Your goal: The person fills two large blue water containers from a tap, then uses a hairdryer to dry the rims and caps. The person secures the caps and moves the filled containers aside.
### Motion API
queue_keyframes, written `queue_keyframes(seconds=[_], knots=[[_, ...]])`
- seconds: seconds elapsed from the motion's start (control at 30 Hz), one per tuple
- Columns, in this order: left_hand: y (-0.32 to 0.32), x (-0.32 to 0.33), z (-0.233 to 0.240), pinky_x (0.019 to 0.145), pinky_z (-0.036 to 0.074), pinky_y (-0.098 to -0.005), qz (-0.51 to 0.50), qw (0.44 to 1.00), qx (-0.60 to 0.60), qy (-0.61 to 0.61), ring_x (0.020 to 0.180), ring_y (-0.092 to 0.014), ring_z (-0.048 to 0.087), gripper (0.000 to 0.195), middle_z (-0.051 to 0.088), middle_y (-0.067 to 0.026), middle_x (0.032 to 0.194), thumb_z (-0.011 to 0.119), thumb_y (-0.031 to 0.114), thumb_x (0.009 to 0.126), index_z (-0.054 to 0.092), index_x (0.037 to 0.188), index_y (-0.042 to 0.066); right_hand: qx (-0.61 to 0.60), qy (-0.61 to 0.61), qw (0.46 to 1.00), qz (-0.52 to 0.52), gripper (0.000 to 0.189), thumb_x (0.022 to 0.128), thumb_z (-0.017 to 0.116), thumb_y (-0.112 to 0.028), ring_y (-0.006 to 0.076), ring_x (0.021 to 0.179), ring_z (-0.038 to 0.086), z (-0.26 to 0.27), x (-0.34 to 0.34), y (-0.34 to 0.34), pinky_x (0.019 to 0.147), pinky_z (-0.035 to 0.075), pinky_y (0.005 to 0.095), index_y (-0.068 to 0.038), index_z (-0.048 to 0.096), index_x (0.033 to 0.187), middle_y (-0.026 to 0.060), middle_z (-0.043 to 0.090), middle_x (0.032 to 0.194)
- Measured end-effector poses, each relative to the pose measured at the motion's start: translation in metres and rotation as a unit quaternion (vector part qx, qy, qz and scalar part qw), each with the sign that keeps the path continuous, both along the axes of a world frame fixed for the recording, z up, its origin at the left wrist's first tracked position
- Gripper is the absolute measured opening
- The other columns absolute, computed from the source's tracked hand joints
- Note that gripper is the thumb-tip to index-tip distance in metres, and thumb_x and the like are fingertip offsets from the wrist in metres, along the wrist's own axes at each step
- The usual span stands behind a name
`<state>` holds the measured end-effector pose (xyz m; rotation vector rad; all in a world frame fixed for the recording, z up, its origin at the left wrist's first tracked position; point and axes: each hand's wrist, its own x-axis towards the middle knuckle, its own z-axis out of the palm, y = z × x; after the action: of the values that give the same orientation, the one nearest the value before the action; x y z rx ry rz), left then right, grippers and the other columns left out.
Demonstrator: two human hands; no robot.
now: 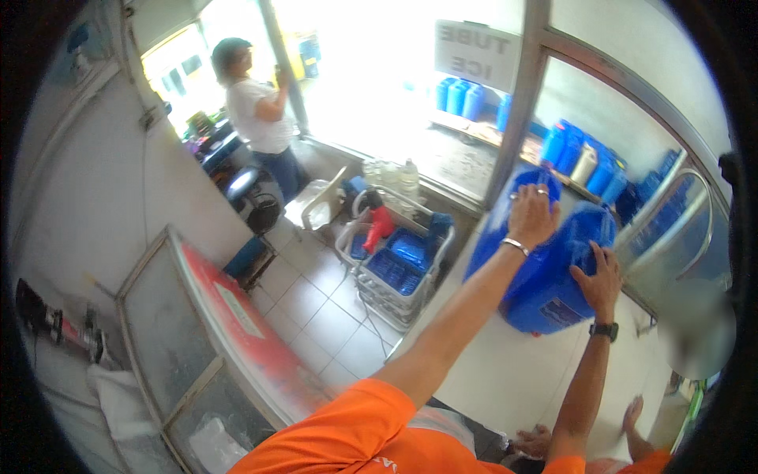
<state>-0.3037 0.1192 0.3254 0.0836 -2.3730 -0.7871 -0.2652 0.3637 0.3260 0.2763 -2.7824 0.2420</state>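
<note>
Two blue plastic jerrycans stand side by side on a pale tabletop (pixel 462 379). My left hand (pixel 533 216), wearing rings and a bracelet, is closed over the top of the left jerrycan (pixel 488 237), by its handle. Against the upper near side of the right jerrycan (pixel 533 308) lies my right hand (pixel 601 281), with a dark watch on the wrist. Its thumb is spread and its fingers curl over the top edge; some fingertips are hidden. A label with writing faces me on the right jerrycan.
Beyond the table's left edge, a grey plastic basket (pixel 391 308) holds blue packs and a red item. Clear bottles (pixel 408 178) and a plastic chair (pixel 317 198) stand behind. A chest freezer (pixel 237 296) is left. Another person's hand (pixel 633 415) is lower right; someone (pixel 260 112) stands by the window.
</note>
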Motion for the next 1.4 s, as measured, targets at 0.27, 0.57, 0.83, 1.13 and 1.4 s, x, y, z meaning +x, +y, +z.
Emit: queue_keyframes(seconds=[0.27,0.57,0.83,1.13,1.4], knots=[[-0.001,0.0006,0.0027,0.104,0.049,-0.0547,-0.025,0.999,-0.032,-0.035,0.12,-0.04,0.06,0.047,0.065,-0.0238,0.121,0.061,0.036,0.1,0.068,0.122,-0.004,0.007,-0.018,1.0,-0.013,0.086,0.078,0.084,-0.058,0.0368,0.148,0.046,0.0004,-0.0052,0.0017,0.114,0.04,0.0609,-0.031,0.057,0.154,0.0111,0.052,0.158],[-0.0007,-0.0005,0.0024,0.103,0.049,-0.0552,-0.012,1.0,-0.008,-0.011,0.119,-0.04,0.06,0.043,0.065,-0.0233,0.12,0.062,0.036,0.1,0.072,0.116,-0.002,0.006,-0.01,1.0,-0.015,0.086,0.078,0.084,-0.059,0.038,0.146,0.048,0.0005,-0.0031,-0.0012,0.115,0.04,0.0616,-0.031,0.058,0.154,0.0118,0.052,0.158],[-0.0004,0.0018,0.0045,0.103,0.048,-0.0561,-0.008,1.0,0.003,0.01,0.118,-0.04,0.06,0.044,0.066,-0.0228,0.12,0.063,0.035,0.099,0.07,0.118,-0.004,-0.005,0.001,1.0,-0.005,0.086,0.077,0.083,-0.061,0.0375,0.146,0.048,-0.0002,-0.0019,-0.0009,0.115,0.04,0.06,-0.03,0.059,0.153,0.0119,0.053,0.157],[-0.0024,-0.0031,0.0,0.103,0.048,-0.0553,-0.016,0.999,-0.032,-0.026,0.119,-0.04,0.059,0.041,0.065,-0.0215,0.12,0.064,0.036,0.096,0.073,0.117,0.001,-0.002,-0.016,1.0,-0.009,0.087,0.077,0.082,-0.061,0.0369,0.146,0.047,0.0038,-0.0003,-0.0044,0.115,0.041,0.0586,-0.028,0.059,0.153,0.0114,0.052,0.156],[-0.0026,-0.0013,0.0025,0.103,0.049,-0.0545,0.001,1.0,-0.007,-0.008,0.121,-0.04,0.059,0.046,0.065,-0.0217,0.122,0.065,0.036,0.097,0.071,0.123,-0.001,0.001,-0.02,1.0,-0.009,0.087,0.077,0.082,-0.061,0.0367,0.147,0.047,0.0061,-0.0001,-0.006,0.115,0.041,0.0593,-0.029,0.058,0.154,0.012,0.052,0.157]])
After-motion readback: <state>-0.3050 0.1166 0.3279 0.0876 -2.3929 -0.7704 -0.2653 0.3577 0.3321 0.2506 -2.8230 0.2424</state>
